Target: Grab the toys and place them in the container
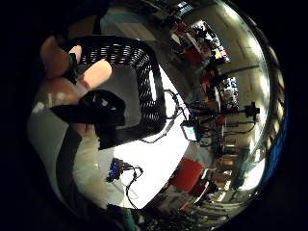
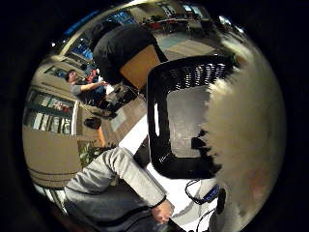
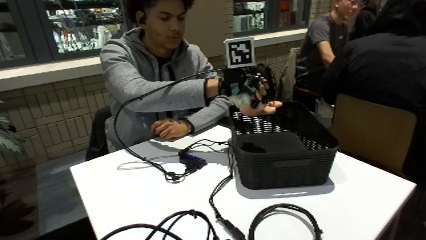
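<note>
In the outside view my gloved right hand hovers over the back left rim of a black woven basket on the white table. A white furry toy fills one side of the thumb side palm view, close against the palm, and the fingers curl round it above the basket. Only a pale scrap of the toy shows under the hand from outside. A small dark thing lies on the basket floor; I cannot tell what it is.
The bare left hand rests on the table near the person. Black cables loop across the table's front, and a small device with blue lights lies left of the basket. A wooden chair back stands at the right.
</note>
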The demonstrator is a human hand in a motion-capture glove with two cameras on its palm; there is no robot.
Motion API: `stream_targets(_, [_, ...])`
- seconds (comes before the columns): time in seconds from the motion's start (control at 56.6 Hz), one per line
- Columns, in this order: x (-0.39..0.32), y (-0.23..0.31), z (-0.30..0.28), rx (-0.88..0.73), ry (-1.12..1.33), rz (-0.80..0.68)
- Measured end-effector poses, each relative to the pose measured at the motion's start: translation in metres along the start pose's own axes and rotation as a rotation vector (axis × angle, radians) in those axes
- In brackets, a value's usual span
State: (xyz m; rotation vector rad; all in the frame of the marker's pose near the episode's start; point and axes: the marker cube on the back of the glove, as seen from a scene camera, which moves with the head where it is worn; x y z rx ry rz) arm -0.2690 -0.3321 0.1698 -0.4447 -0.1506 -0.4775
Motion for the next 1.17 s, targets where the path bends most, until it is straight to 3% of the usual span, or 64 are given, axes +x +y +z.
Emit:
stream_targets(0.071, [0.000,-0.005,0.005,-0.002,0.046,0.025])
stream_targets(0.159, [-0.005,-0.004,0.008,-0.018,0.002,-0.057])
stream_targets(0.282, [-0.004,0.000,0.011,-0.133,-0.107,-0.015])
stream_targets(0.388, [0.009,0.010,0.004,-0.083,-0.065,-0.019])
stream_targets(0.583, [0.060,0.085,-0.009,-0.042,0.000,-0.069])
stream_targets(0.724, [0.129,0.179,0.007,-0.019,0.096,0.196])
stream_targets(0.883, [0.180,0.270,0.030,-0.068,-0.065,0.531])
stream_targets(1.165, [0.209,0.386,0.080,-0.069,-0.076,0.663])
